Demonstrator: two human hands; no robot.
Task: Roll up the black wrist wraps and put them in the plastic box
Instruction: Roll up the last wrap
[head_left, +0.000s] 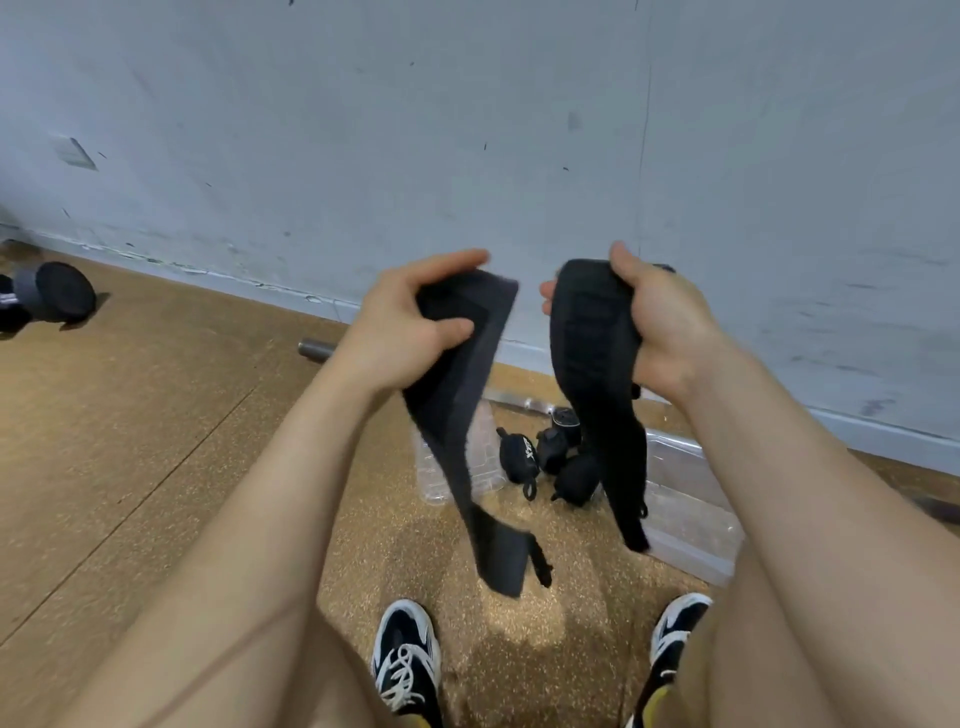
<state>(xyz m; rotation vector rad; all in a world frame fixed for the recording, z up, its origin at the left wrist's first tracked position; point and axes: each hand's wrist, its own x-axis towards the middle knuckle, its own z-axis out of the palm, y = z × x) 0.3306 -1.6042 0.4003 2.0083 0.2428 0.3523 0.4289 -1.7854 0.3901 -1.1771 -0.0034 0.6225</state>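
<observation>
My left hand (402, 325) grips the top of one unrolled black wrist wrap (457, 415), which hangs down to a folded end above the floor. My right hand (660, 322) holds a second black wrist wrap (597, 374) that dangles loose in front of the clear plastic box (691, 499). The box sits on the floor by the wall, partly hidden by my right arm. Several rolled black wraps (550, 457) lie on the floor between the box and its clear lid (483, 457).
A grey wall (467, 130) rises right behind the box. A dumbbell (52, 296) lies at the far left and a metal bar end (314, 349) pokes out near my left wrist. My two shoes (408, 660) stand on the cork-coloured floor below.
</observation>
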